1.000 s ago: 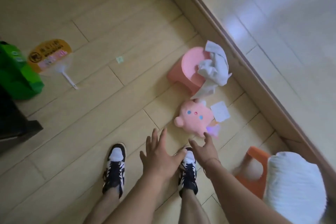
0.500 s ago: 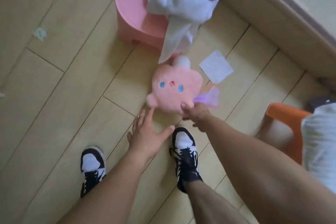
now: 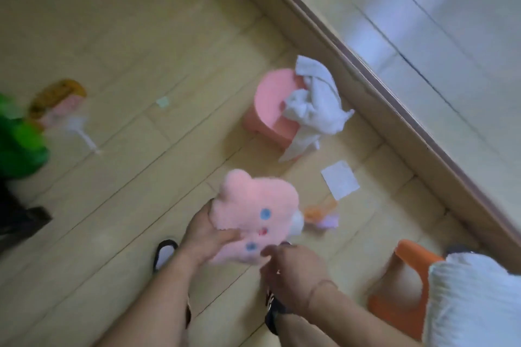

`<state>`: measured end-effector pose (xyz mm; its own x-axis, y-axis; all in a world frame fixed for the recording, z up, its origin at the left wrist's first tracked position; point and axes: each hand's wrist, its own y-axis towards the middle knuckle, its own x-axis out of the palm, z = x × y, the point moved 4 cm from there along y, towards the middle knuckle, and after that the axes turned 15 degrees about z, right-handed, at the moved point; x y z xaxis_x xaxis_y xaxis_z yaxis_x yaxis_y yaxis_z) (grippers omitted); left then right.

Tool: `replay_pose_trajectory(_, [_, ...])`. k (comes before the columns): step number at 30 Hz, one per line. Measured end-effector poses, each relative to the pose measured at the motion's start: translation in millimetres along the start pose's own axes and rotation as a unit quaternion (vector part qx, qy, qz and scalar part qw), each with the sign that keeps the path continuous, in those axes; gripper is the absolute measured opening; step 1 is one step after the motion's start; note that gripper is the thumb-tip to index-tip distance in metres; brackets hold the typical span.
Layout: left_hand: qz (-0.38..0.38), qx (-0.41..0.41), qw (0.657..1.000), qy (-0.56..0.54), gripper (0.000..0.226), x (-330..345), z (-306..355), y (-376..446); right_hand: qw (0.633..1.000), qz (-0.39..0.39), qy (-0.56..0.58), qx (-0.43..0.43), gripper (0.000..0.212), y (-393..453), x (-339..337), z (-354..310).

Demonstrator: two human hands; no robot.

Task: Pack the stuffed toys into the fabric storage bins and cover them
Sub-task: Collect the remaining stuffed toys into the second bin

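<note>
— Materials and markings?
— I noted a fluffy pink plush toy, rounded, with two blue dots and one red; no legible writing. Frame blurred.
— Hands?
— Left hand gripped the toy's side, thumb across its front. Right hand pinched its lower edge. Toy was held above the wooden floor.
</note>
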<state>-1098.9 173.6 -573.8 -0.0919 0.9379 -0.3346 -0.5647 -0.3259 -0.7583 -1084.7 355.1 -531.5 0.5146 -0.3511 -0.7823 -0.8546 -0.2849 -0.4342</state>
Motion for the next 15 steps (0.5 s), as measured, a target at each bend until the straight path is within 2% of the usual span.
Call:
replay_pose_trajectory(1, [-0.039, 0.016, 0.997, 0.069, 0.055, -30.5, 4.8, -1.1, 0.994, 0.086, 0.002, -0.061, 0.023, 2.2, -31.8, -25.7])
replay_pose_trajectory(2, [-0.083, 0.034, 0.989, 0.119, 0.050, -63.4, 11.0, -6.3, 0.985, 0.135, 0.043, -0.103, 0.023, 3.5, -58.1, -52.4])
replay_pose_trajectory(3, [-0.115, 0.043, 0.980, 0.157, 0.047, -97.9, 14.8, -13.8, 0.978, 0.145, 0.094, -0.116, 0.029, 6.6, -78.0, -79.1])
replay_pose_trajectory(4, [-0.140, 0.047, 0.973, 0.176, 0.047, -130.7, 18.0, -23.8, 0.979, 0.123, 0.103, -0.126, 0.043, 12.4, -88.0, -105.7])
replay_pose_trajectory(6, [-0.155, 0.047, 0.975, 0.155, 0.047, -192.7, 16.8, -50.4, 0.988, -0.007, 0.098, -0.120, 0.088, 19.4, -83.1, -168.2])
replay_pose_trajectory(7, [-0.157, 0.050, 0.978, 0.130, 0.050, -223.2, 12.7, -67.6, 0.983, -0.089, 0.127, -0.101, 0.101, 16.6, -67.4, -200.0])
replay_pose_trajectory(8, [-0.160, 0.053, 0.981, 0.099, 0.054, -252.7, 2.3, -84.4, 0.969, -0.151, 0.172, -0.087, 0.100, 10.9, -49.6, -231.0])
replay_pose_trajectory(9, [-0.150, 0.050, 0.986, 0.050, 0.058, -284.1, -13.9, -101.1, 0.957, -0.183, 0.212, -0.077, 0.088, 3.0, -31.6, -263.0])
replay_pose_trajectory(11, [-0.048, 0.035, 0.991, -0.118, 0.069, -354.2, -64.1, -134.9, 0.944, -0.194, 0.258, -0.067, 0.065, -19.2, 5.3, -323.1])
replay_pose_trajectory(12, [0.027, 0.022, 0.970, -0.240, 0.076, -389.3, -98.1, -150.0, 0.937, -0.194, 0.284, -0.067, 0.059, -30.8, 24.0, -349.9])
replay_pose_trajectory(13, [0.091, 0.009, 0.929, -0.359, 0.080, -420.6, -134.8, -167.7, 0.926, -0.199, 0.315, -0.062, 0.054, -43.3, 43.2, -376.6])
replay_pose_trajectory(15, [0.156, 0.004, 0.847, -0.508, 0.077, -466.3, -205.2, -208.1, 0.900, -0.230, 0.369, -0.041, 0.048, -73.1, 85.3, -434.5])
